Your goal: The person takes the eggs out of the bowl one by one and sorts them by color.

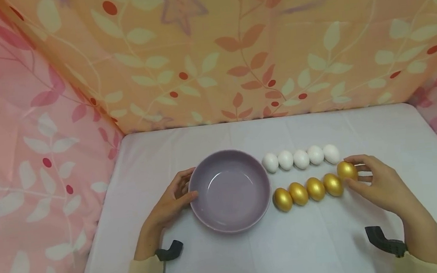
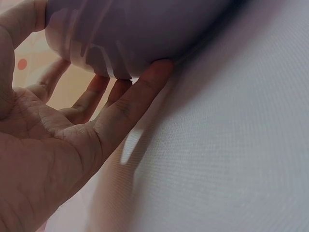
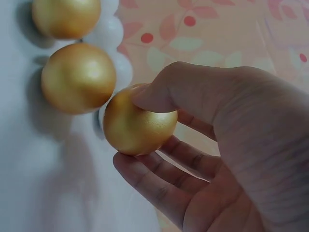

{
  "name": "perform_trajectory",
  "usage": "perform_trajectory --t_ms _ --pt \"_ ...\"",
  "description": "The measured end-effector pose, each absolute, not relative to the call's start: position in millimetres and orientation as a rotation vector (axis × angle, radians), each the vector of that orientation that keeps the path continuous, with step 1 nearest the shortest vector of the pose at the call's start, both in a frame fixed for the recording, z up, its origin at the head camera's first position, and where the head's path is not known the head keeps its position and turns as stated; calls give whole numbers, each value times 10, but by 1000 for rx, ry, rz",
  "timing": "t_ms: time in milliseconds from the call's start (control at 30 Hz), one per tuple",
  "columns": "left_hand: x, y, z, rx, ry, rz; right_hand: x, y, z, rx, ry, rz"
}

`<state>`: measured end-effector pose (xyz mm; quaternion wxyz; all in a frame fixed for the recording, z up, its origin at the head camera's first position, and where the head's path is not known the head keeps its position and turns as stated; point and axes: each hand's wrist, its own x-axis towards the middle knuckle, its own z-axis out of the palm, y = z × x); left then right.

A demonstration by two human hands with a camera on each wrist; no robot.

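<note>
My left hand [image 1: 172,200] holds the left side of a round purple bowl [image 1: 232,227], thumb at the rim and the other fingers against the outer wall. In the left wrist view the fingertips touch the glossy side of the bowl [image 2: 145,29] low over the cloth. My right hand [image 1: 382,183] pinches a golden egg [image 1: 347,171] between thumb and fingers, at the right end of a row of golden eggs [image 1: 316,189]. Seen from the right wrist, the pinched egg [image 3: 137,125] looks raised off the table, beside another golden egg [image 3: 78,78].
Behind the golden row lies a row of several white eggs [image 1: 301,159], just right of the bowl. A white cloth covers the table [image 1: 199,268]. Patterned curtains, orange [image 1: 203,55] at the back and pink [image 1: 18,171] on the left, border it.
</note>
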<state>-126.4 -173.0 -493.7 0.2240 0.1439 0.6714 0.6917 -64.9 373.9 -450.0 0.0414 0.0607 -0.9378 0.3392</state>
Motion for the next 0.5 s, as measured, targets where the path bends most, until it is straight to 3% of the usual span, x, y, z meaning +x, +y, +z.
perform_trajectory --t_ms 500 --pt "-1261 -1718 -4928 418 1830 1927 -662 3836 -4643 35 -3137 1048"
